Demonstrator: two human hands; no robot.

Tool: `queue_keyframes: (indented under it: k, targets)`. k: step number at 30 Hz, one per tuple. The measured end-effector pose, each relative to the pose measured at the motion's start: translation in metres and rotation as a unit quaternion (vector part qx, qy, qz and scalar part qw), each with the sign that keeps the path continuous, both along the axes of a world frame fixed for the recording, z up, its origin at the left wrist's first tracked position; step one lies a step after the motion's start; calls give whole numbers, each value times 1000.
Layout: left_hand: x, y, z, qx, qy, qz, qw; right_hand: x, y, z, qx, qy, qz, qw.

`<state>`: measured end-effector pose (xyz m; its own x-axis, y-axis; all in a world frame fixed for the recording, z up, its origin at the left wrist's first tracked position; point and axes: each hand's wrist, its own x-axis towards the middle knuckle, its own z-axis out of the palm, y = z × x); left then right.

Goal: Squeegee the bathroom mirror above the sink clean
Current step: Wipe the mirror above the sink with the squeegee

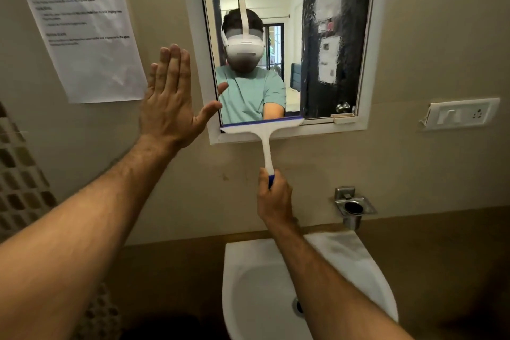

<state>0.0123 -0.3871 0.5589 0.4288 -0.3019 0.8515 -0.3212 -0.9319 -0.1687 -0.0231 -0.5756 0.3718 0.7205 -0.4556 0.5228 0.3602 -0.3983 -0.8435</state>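
A white-framed mirror (325, 36) hangs on the beige wall above a white sink (256, 284). Its left half looks clear; its right half is streaked and wet. A white squeegee (263, 130) with a blue blade edge lies across the bottom left of the glass, level with the lower frame. My right hand (274, 196) is shut on the blue end of its handle, below the mirror. My left hand (172, 96) is flat and open against the wall, its thumb touching the mirror's left frame.
A printed paper sheet (82, 27) is taped to the wall at the left. A switch plate (461, 113) sits on the wall at the right. A steel cup holder (353, 207) sticks out below it, above the sink's right side.
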Motion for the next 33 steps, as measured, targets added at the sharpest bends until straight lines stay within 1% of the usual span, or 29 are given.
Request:
queue_keyframes:
  k: [3, 8, 11, 13, 17, 19, 22, 29, 31, 33]
  targets:
    - [-1, 2, -4, 9, 1, -3, 1000, -1, 1, 0, 5, -14, -8, 1000]
    - [1, 9, 4, 0, 6, 2, 1000, 9, -5, 42, -9, -51, -5, 999]
    - [3, 9, 8, -4, 4, 1, 1000, 15, -3, 58, -6, -53, -8, 999]
    - [4, 8, 9, -8, 3, -1, 1000, 14, -3, 50, -9, -42, -8, 999]
    - [3, 8, 6, -7, -2, -6, 1000, 7, -4, 11, -15, -26, -9, 1000]
    - [4, 7, 4, -5, 0, -5, 1000, 5, -5, 6, -12, -24, -14, 1000]
    - [5, 5, 4, -5, 3, -4, 1000, 7, -9, 15, -23, -34, -17, 999]
    - [12, 5, 7, -19, 6, -8, 1000, 21, -5, 73, -31, -76, -15, 997]
    - [13, 7, 6, -24, 7, -8, 1000, 21, -3, 68, -25, -69, -11, 997]
    - [15, 9, 4, -28, 10, -6, 1000, 19, -3, 50, -20, -52, -6, 998]
